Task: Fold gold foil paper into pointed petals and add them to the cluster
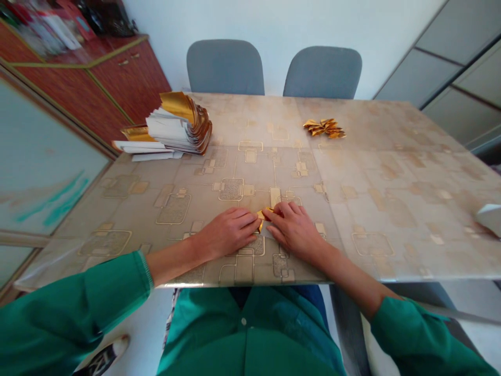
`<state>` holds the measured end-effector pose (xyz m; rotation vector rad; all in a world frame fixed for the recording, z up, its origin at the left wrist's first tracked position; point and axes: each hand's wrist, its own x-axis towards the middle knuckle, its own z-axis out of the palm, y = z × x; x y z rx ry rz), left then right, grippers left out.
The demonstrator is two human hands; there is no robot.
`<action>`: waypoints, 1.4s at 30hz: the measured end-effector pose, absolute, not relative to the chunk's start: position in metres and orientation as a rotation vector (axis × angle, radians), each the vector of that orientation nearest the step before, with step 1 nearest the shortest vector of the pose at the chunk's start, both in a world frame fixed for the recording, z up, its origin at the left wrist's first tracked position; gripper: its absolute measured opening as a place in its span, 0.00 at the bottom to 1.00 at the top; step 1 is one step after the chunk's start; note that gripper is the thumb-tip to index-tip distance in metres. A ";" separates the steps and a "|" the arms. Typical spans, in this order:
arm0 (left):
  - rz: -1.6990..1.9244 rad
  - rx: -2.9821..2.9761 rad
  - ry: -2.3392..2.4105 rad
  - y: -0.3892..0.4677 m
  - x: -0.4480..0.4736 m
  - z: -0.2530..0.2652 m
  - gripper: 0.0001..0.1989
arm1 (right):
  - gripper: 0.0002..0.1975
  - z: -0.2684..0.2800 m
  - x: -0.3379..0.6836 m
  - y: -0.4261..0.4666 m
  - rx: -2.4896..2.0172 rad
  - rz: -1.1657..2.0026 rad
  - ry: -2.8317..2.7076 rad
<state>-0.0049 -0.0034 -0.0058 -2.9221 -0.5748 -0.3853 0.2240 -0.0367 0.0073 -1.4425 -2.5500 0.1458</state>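
A small piece of gold foil paper (264,214), partly folded and with a pale underside, lies on the table near its front edge. My left hand (230,230) has its fingers closed together on the paper's left side. From the right, my right hand (291,230) grips the same piece, its fingertips pressing on the folded part. Much of the paper is hidden beneath the fingers. At the far left stands a thick stack of gold and white paper sheets (170,128), bent over at its right side. A folded gold paper piece (324,128) with fanned layers rests farther back on the right.
A patterned plastic cloth covers the table (242,167). Two grey chairs (226,68) stand behind it against the white wall. At the right edge is a white object (489,216), cut off by the frame. A reddish wooden cabinet (129,78) stands back left.
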 end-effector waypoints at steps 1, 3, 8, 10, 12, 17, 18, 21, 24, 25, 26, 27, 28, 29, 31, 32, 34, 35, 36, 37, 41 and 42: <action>-0.382 -2.927 -0.580 -0.003 -0.005 -0.005 0.13 | 0.18 0.007 0.224 -0.036 -1.443 0.161 -2.541; -0.374 -2.938 -0.592 -0.003 -0.005 -0.004 0.13 | 0.18 0.007 0.225 -0.034 -1.440 0.200 -2.530; -0.381 -2.947 -0.582 -0.003 -0.004 -0.002 0.14 | 0.20 0.006 0.229 -0.028 -1.467 0.203 -2.525; -0.375 -2.948 -0.577 -0.002 -0.004 0.000 0.13 | 0.21 0.005 0.234 -0.025 -1.474 0.216 -2.535; -0.365 -2.956 -0.565 0.002 -0.004 0.002 0.13 | 0.22 0.005 0.242 -0.023 -1.418 0.283 -2.543; -0.347 -3.005 -0.558 0.022 -0.006 0.008 0.13 | 0.23 0.008 0.255 -0.039 -1.284 0.320 -2.539; -0.353 -3.025 -0.553 0.026 -0.006 0.009 0.13 | 0.22 0.009 0.254 -0.046 -1.297 0.295 -2.535; -0.394 -3.064 -0.491 0.033 -0.003 0.008 0.12 | 0.21 0.010 0.247 -0.066 -1.369 0.216 -2.523; -0.434 -3.072 -0.437 0.031 0.000 0.007 0.12 | 0.20 0.008 0.238 -0.081 -1.372 0.224 -2.507; -0.449 -3.071 -0.434 0.029 0.001 0.007 0.12 | 0.20 0.007 0.236 -0.084 -1.366 0.233 -2.503; -0.464 -3.069 -0.436 0.027 0.001 0.006 0.11 | 0.20 0.006 0.234 -0.088 -1.368 0.236 -2.493; -0.476 -3.067 -0.437 0.023 0.001 0.006 0.11 | 0.20 0.005 0.232 -0.091 -1.385 0.230 -2.475; -0.485 -3.063 -0.436 0.020 0.001 0.005 0.12 | 0.20 0.004 0.230 -0.094 -1.413 0.221 -2.451; -0.489 -3.061 -0.435 0.016 0.000 0.005 0.12 | 0.20 0.003 0.228 -0.098 -1.445 0.213 -2.424; -0.491 -3.060 -0.451 0.008 0.000 0.004 0.12 | 0.21 0.001 0.224 -0.105 -1.503 0.214 -2.373; -0.489 -3.059 -0.471 0.005 0.000 0.004 0.13 | 0.22 0.001 0.223 -0.109 -1.517 0.225 -2.354; -0.473 -3.055 -0.538 0.000 0.000 0.004 0.13 | 0.25 0.001 0.220 -0.114 -1.516 0.256 -2.340; -0.455 -3.052 -0.570 -0.001 0.001 0.005 0.13 | 0.26 0.002 0.220 -0.115 -1.511 0.265 -2.341; -0.432 -3.048 -0.598 0.000 0.002 0.005 0.12 | 0.27 0.002 0.220 -0.115 -1.510 0.270 -2.344; -0.407 -3.041 -0.623 0.001 0.004 0.006 0.12 | 0.27 0.003 0.220 -0.113 -1.513 0.269 -2.348; -0.307 -3.014 -0.673 0.013 0.011 0.008 0.10 | 0.22 0.008 0.226 -0.097 -1.472 0.226 -2.439; -0.283 -3.012 -0.668 0.015 0.012 0.009 0.10 | 0.19 0.009 0.228 -0.092 -1.433 0.200 -2.484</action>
